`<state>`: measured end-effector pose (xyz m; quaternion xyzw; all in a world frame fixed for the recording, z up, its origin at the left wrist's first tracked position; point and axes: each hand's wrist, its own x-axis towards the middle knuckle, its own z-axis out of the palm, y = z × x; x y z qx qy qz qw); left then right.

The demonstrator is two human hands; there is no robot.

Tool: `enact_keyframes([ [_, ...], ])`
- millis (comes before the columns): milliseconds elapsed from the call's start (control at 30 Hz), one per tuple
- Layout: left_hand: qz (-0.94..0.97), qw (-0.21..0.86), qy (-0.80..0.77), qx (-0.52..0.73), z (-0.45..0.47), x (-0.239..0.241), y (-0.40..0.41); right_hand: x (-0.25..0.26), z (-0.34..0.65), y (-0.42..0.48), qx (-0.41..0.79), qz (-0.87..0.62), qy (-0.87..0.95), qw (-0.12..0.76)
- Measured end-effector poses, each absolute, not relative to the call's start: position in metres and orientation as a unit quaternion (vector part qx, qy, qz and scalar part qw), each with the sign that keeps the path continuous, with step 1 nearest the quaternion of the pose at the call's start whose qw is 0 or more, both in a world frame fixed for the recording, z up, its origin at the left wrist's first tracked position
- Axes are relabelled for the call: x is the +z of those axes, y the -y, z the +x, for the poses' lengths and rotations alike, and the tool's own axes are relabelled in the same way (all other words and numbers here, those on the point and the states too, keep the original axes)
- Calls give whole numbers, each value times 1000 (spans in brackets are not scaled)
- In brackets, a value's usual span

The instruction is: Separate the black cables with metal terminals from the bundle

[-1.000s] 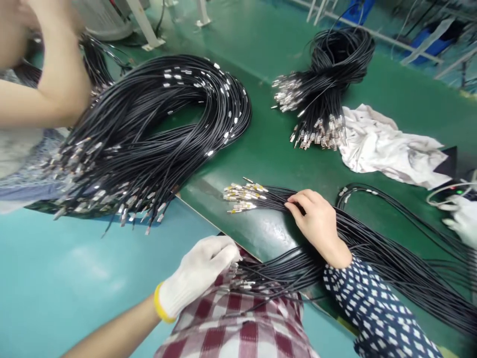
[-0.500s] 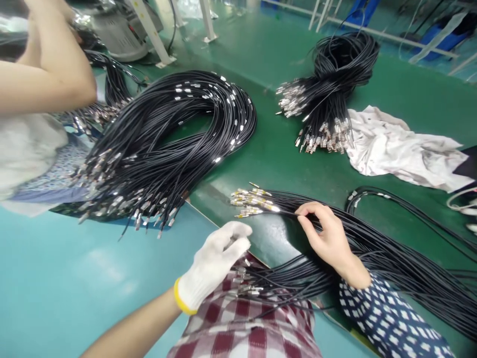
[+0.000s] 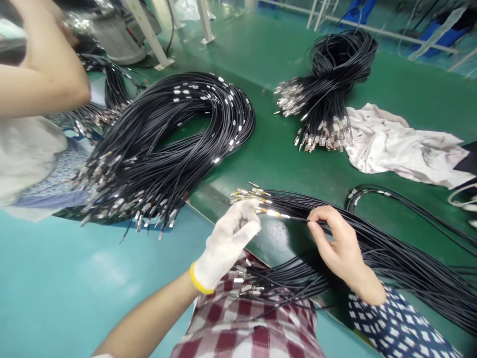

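Observation:
My right hand (image 3: 339,248), bare, pinches a thin black cable (image 3: 298,219) between thumb and forefinger. That cable's metal end with a yellow band (image 3: 274,213) points left into the curled fingers of my left hand (image 3: 229,243), which wears a white glove with a yellow cuff. The very tip is hidden by the glove. Just behind lies a bundle of black cables (image 3: 298,201), also with yellow-marked metal ends, stretching right under my right hand. A second cable bundle (image 3: 290,278) lies nearer me, its silver ends over the checked cloth at my lap.
A large looped cable coil (image 3: 238,114) lies left of centre on the green table (image 3: 268,154). Farther back is a twisted cable bundle (image 3: 343,64), beside a crumpled white cloth (image 3: 402,144). A co-worker's arm (image 3: 48,74) reaches in at the left, near a grey machine (image 3: 115,35).
My left hand has moved right and up to the cable's metal end. My right hand has shifted slightly right, drawing one cable a little apart from the bundle.

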<state>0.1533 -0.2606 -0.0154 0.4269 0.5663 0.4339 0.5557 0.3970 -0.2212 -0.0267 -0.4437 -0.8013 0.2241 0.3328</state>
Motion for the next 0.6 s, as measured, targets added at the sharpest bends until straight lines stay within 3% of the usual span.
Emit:
enact_keyframes([
  [100, 388, 568, -540, 485, 157, -15, 255, -26, 398, 222, 239, -452, 802, 308],
  [400, 364, 577, -563, 468, 167, -8, 237, -23, 397, 217, 311, -488, 755, 307],
  [600, 356, 584, -556, 471, 168, -6, 241, -6, 378, 208, 264, -425, 825, 263],
])
